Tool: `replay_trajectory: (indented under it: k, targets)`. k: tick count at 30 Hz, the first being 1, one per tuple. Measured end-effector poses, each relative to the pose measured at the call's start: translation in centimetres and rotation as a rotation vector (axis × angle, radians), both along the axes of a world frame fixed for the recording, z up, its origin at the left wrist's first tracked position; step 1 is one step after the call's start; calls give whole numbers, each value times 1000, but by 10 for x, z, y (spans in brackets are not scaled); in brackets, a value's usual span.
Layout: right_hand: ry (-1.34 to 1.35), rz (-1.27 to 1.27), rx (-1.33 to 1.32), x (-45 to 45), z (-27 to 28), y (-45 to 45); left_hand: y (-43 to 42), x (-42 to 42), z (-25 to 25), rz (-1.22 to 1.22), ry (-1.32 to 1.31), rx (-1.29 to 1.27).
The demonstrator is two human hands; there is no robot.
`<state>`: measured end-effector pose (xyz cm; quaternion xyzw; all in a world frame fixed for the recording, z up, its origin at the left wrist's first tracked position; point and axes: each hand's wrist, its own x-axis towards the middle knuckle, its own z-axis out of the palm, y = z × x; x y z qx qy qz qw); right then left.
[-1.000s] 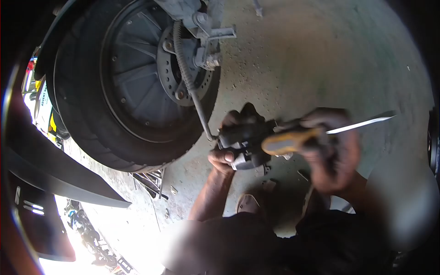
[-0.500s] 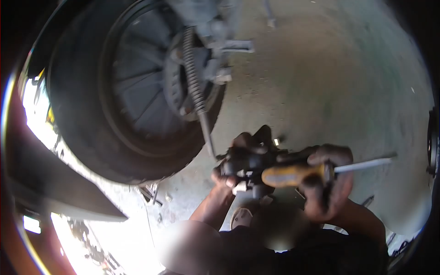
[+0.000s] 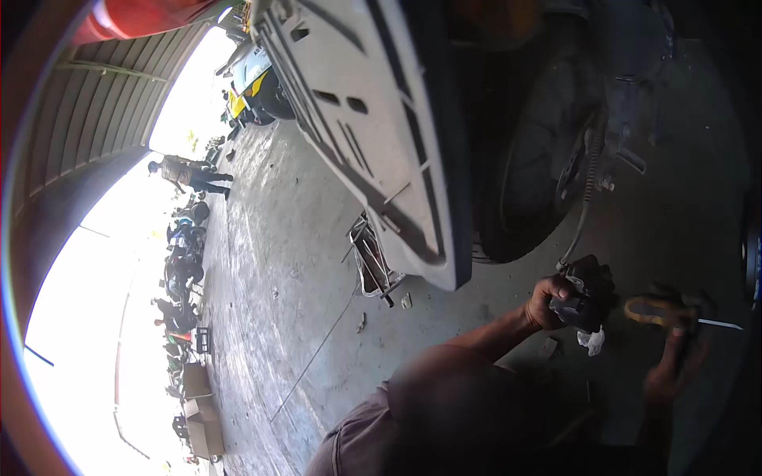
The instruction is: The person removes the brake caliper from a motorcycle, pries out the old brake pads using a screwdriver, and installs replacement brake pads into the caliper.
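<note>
My left hand [image 3: 548, 300] is closed around a dark brake caliper [image 3: 587, 295]. A hose [image 3: 590, 170] with a coiled sleeve runs from the caliper up beside the wheel [image 3: 528, 170]. Under the caliper there is a crumpled white scrap [image 3: 590, 342]; whether it touches the caliper I cannot tell. To the right, my right hand [image 3: 679, 357] grips a screwdriver [image 3: 649, 310] with a yellow and black handle. Its bare blade points right, away from the caliper. Shadow and blur hide part of the right fingers.
A large pale body panel [image 3: 373, 135] juts down left of the wheel. On the concrete floor [image 3: 294, 238] lies a metal-framed tray [image 3: 369, 258]. Farther left are a walking person [image 3: 190, 174], parked motorcycles [image 3: 182, 262] and cardboard boxes [image 3: 204, 428].
The head view has swung left, so wheel and hands now appear farther right. The right hand with the screwdriver has moved apart from the caliper, which stays in the left hand.
</note>
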<state>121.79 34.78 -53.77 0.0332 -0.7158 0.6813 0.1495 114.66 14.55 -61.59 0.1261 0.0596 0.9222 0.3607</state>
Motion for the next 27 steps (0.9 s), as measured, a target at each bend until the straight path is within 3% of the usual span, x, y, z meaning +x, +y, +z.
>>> replay_trajectory:
  k: [3, 5, 9, 10, 11, 12, 14, 16, 18, 21, 24, 27]
  targets:
    - [89, 21, -54, 3, 6, -12, 5, -2, -6, 71, 44, -28]
    - [35, 231, 385, 5, 5, -19, 2, 0, -13, 63, -2, -79]
    - [6, 282, 272, 8, 12, -24, -1, 1, -24, 95, -115, -211]
    - [76, 51, 174, 8, -1, -16, 0, -8, -38, 18, 129, 24]
    - [142, -181, 64, 7, -13, -10, 1, -5, -37, 57, 153, 43]
    - [170, -144, 83, 6, -22, -6, 3, 0, -39, 42, 38, -62]
    - [182, -59, 501, 2, -36, -2, 8, 7, -34, 45, -52, -151]
    - [229, -105, 457, -3, -37, 5, 16, 11, -29, 83, -208, -306]
    - [239, -152, 415, -1, -53, 32, 19, 5, -34, 79, -124, -207]
    - [398, -359, 606, -14, -70, 66, 17, -2, -41, 51, -30, -85]
    - [-13, -227, 529, -16, -47, 21, 14, -3, -46, 23, 22, -48]
    - [175, -306, 624, -19, -22, 23, 14, 0, -36, 6, -191, -172]
